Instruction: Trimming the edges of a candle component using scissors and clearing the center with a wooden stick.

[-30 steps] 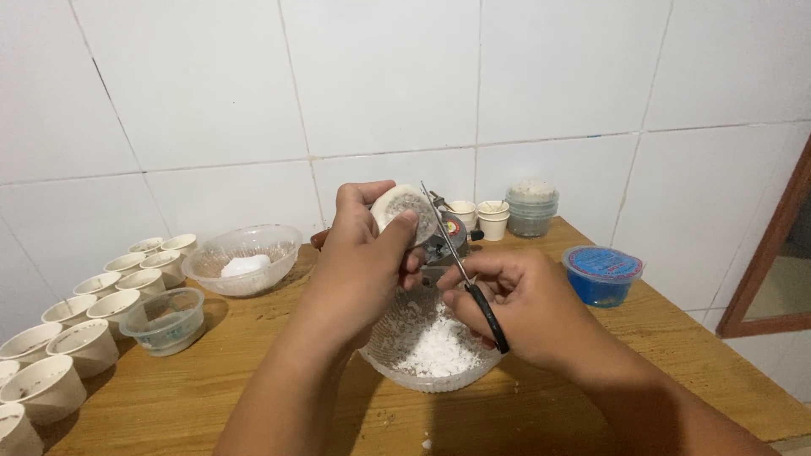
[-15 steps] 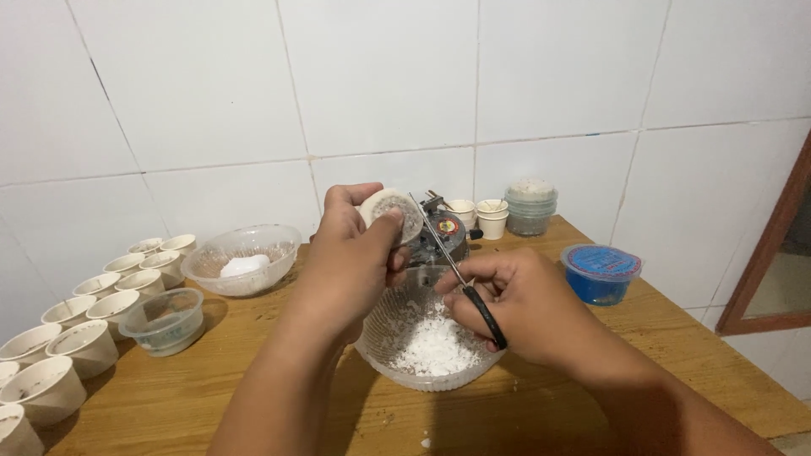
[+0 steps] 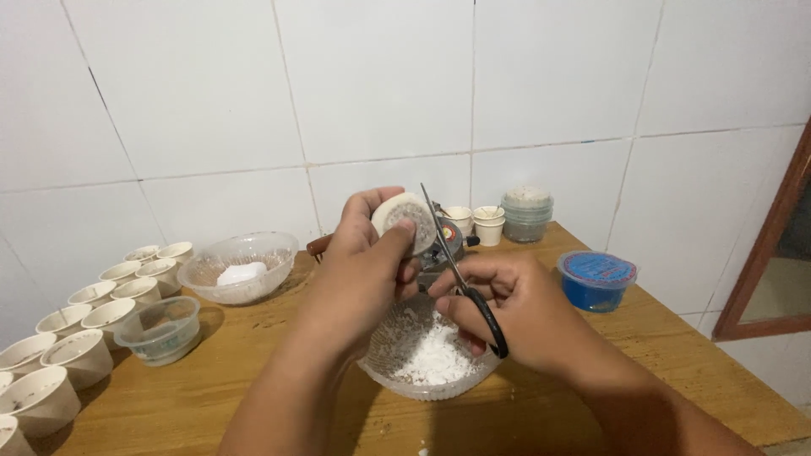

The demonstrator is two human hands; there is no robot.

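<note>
Starting at the left edge, two rows of small white cups (image 3: 80,325) run back toward the wall, their insides too dim to read. Just right of them sits a small clear tub (image 3: 160,329), and behind it a wide clear bowl (image 3: 241,266) with a white lump in it. The left hand (image 3: 367,270) is raised over the middle of the bench (image 3: 228,380); its fingers (image 3: 397,241) pinch a white disc (image 3: 404,221), thumb on the face and the others curled behind. Under both hands stands a clear dish (image 3: 427,359) holding a heap of white powder. The right hand (image 3: 507,308) has its fingers closed through the black handles of the scissors (image 3: 460,274), whose blade points up and touches the disc's right edge. Behind the hands, two small cups (image 3: 477,221) and a stack of clear tubs (image 3: 527,213) stand by the wall. At the right sits a blue-lidded tub (image 3: 596,281).

Compared with half a second ago, the disc is turned more face-on and the blade stands steeper against it; the dish has not moved.

The bench is bare wood, set against white wall tiles, with a brown door frame (image 3: 769,245) at the right.
</note>
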